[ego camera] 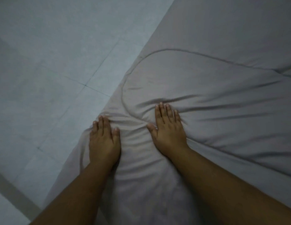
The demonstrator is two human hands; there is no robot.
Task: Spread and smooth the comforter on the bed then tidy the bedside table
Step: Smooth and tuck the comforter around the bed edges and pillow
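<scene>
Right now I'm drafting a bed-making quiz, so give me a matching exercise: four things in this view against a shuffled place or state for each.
Things:
1 left hand
2 right hand
3 comforter
4 floor

Places or states:
A pale tiles, on the left of the view
B pressed flat, nearer the floor side
C grey, wrinkled between the hands
D pressed flat, farther in

Pairs: 1-B; 2-D; 3-C; 4-A
</scene>
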